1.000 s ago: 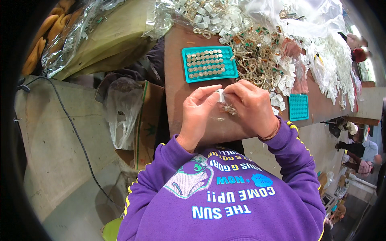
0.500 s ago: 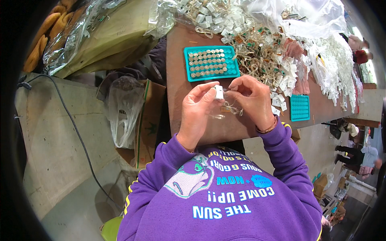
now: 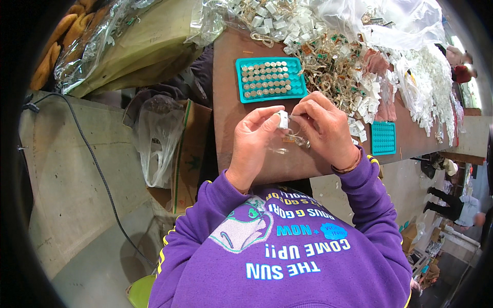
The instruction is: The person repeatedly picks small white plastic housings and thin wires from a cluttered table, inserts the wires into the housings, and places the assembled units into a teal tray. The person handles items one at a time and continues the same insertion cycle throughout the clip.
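Between the thumb and fingers of my left hand is a small white plastic battery case, held above the near part of the brown table. Close against its right side, my right hand has its thumb and forefinger pinched together. Whatever sits in that pinch is too small to make out. Thin clear-looking wire dangles in loops below the case and the right fingers. Just beyond both hands lies a teal tray with rows of silver coin cells in its round pockets; some pockets on its right side hold none.
A tangled heap of wires and white cases covers the table's far and right side. Another teal tray lies at the right edge. A cardboard box with a clear bag stands left of the table.
My right hand has shifted slightly, its fingers bunching nearer the case. The case has moved a little to the right in my left hand's grip.
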The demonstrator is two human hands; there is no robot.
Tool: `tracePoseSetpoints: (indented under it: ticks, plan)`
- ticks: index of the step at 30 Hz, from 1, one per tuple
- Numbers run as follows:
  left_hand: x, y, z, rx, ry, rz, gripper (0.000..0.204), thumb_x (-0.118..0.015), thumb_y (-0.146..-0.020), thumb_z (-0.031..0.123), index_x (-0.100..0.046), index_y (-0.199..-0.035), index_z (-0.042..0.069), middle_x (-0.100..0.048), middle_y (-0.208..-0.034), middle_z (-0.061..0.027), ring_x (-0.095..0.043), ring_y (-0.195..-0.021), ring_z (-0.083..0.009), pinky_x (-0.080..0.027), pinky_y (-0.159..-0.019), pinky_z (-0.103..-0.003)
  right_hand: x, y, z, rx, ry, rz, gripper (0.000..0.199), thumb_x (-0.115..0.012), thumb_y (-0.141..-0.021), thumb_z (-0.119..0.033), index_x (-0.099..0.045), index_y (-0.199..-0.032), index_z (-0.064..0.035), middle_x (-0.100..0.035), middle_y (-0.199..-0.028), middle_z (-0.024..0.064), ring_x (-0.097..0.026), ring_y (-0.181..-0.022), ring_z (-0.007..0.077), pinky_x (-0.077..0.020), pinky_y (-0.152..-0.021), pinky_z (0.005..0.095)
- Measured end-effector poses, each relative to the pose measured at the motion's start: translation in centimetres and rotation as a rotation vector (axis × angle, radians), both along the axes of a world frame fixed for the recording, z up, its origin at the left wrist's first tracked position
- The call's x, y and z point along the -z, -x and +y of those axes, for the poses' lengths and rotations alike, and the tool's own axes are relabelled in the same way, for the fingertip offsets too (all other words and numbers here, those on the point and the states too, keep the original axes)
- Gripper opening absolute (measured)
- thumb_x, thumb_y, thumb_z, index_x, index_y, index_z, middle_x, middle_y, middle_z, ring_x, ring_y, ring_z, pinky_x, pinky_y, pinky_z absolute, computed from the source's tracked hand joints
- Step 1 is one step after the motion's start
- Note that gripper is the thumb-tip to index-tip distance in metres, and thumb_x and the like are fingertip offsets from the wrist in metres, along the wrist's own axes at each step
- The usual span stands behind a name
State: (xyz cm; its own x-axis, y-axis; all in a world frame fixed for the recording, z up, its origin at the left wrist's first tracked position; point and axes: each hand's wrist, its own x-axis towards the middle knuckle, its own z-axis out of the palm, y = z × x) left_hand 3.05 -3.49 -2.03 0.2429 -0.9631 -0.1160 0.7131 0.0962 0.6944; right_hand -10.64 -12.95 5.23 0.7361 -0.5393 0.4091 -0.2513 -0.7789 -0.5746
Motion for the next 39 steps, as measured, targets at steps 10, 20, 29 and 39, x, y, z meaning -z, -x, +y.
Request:
tracePoseSetpoints:
  ticks: [10,20,29,39]
  plan:
    - [-0.5,0.4,0.0,-0.003,-0.063,-0.036,0.023,-0.066,-0.093,0.011,-0.066,-0.112,-0.002,-0.069,-0.098,-0.0065,-0.065,-0.081,-0.0109,-0.054,-0.075,-0.025,0.5,0.1,0.2,-0.051,0.108,0.092,0.013,-0.066,-0.079,0.005,-0.06,-0.088,-0.0019,-0.057,-0.084,0.0111,-0.061,-0.07,0.0288,-0.0501,-0.059,0.0343]
    - [-0.2,0.3,-0.1,-0.016,-0.041,0.012,0.026,-0.06,-0.097,0.015,-0.061,-0.116,-0.003,-0.068,-0.099,-0.0091,-0.067,-0.084,-0.0141,-0.056,-0.075,-0.027,1.2,0.9,0.5,0.134,-0.195,0.024,0.009,-0.07,-0.08,-0.001,-0.064,-0.087,-0.0008,-0.064,-0.08,0.0109,-0.065,-0.068,0.0236,-0.0511,-0.061,0.031]
    - [0.1,-0.2,0.0,0.024,-0.032,0.082,0.023,-0.057,-0.099,0.015,-0.06,-0.115,0.0,-0.068,-0.102,-0.008,-0.067,-0.091,-0.0143,-0.057,-0.079,-0.03,2.1,1.5,0.8,0.15,-0.312,0.014,0.007,-0.068,-0.083,0.0,-0.065,-0.089,0.0007,-0.066,-0.077,0.0086,-0.064,-0.065,0.0151,-0.0498,-0.058,0.0269]
    - [-0.7,0.2,0.2,-0.037,-0.019,0.084,0.02,-0.057,-0.098,0.012,-0.058,-0.115,0.003,-0.066,-0.1,-0.0073,-0.068,-0.087,-0.0185,-0.057,-0.079,-0.03,4.4,0.8,1.5,0.263,-0.168,-0.088,0.01,-0.065,-0.084,-0.002,-0.061,-0.092,-0.0021,-0.062,-0.082,0.0147,-0.064,-0.072,0.0303,-0.0504,-0.063,0.0354]
